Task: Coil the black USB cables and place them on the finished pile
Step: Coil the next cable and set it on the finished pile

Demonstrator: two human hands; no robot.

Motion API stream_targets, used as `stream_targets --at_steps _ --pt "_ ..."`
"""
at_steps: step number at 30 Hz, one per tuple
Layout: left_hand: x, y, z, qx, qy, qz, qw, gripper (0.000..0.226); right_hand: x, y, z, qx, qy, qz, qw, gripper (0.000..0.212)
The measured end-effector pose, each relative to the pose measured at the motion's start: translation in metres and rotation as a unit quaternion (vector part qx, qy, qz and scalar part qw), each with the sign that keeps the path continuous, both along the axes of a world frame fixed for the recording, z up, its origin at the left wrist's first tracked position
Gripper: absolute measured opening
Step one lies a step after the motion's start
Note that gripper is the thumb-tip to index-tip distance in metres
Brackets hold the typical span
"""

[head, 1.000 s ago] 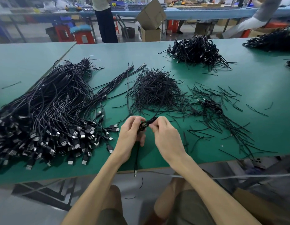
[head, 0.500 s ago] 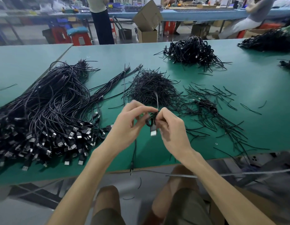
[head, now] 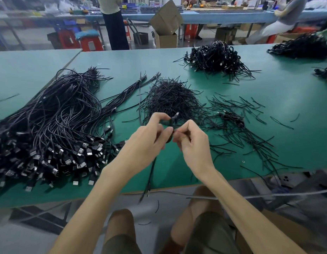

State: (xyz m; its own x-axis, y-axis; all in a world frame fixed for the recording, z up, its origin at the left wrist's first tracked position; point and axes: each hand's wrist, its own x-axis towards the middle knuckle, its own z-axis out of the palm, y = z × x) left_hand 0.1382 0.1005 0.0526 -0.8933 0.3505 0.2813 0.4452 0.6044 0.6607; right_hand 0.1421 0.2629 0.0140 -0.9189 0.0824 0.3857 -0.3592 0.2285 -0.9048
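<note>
cable (head: 172,121) pinched between both hands' fingers (head: 166,132)

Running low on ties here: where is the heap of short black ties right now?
Head view: the heap of ties sits mid-table, just beyond the held cable, right of the uncoiled cable stack.

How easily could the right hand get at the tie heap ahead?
Probably yes: the tie heap lies uncovered just beyond the right hand, nothing between; but it and the left hand are pinching the cable.
</note>
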Motion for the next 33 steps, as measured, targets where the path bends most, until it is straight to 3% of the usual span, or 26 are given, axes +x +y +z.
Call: stream_targets --at_steps 6,10,13,16,18,22,24,28,31,33 --pt "0.0 -0.001 0.005 0.168 -0.117 -0.072 0.976 0.026 0.0 0.001 0.002 0.058 0.033 -0.023 0.997 0.025" --pt "-0.002 -0.009 0.002 0.108 -0.137 -0.111 0.978 0.041 0.003 0.001 0.0 0.064 0.029 -0.023 0.997 0.027" --pt "-0.009 -0.005 0.001 0.026 -0.092 -0.026 0.995 0.013 0.004 -0.001 -0.005 0.069 0.027 -0.019 0.997 0.035" --pt "-0.01 -0.003 -0.002 -0.023 -0.028 0.015 0.999 0.044 0.001 -0.004 -0.007 0.091 0.042 -0.015 0.995 0.03" --pt "-0.008 -0.003 -0.005 0.01 -0.035 0.029 0.999 0.056 -0.002 -0.004 -0.008 0.108 0.056 -0.008 0.993 0.031" --pt "-0.01 -0.001 -0.004 0.097 -0.216 0.052 0.97 0.065 0.001 -0.001 -0.014 0.198 0.107 0.001 0.974 0.05" --pt "-0.007 0.0 -0.003 0.143 -0.26 0.042 0.954 0.06 0.001 0.001 -0.015 0.219 0.138 -0.015 0.966 0.055" --pt "-0.002 -0.002 -0.008 0.23 -0.297 0.029 0.926 0.044 -0.002 0.001 -0.013 0.208 0.123 -0.035 0.97 0.031" --pt "-0.002 -0.008 -0.01 0.267 -0.28 -0.004 0.922 0.031 -0.002 0.004 -0.015 0.204 0.11 -0.035 0.972 0.033" --pt "-0.002 -0.01 -0.009 0.245 -0.237 -0.088 0.936 0.04 -0.003 0.008 -0.016 0.208 0.112 -0.043 0.971 0.041"
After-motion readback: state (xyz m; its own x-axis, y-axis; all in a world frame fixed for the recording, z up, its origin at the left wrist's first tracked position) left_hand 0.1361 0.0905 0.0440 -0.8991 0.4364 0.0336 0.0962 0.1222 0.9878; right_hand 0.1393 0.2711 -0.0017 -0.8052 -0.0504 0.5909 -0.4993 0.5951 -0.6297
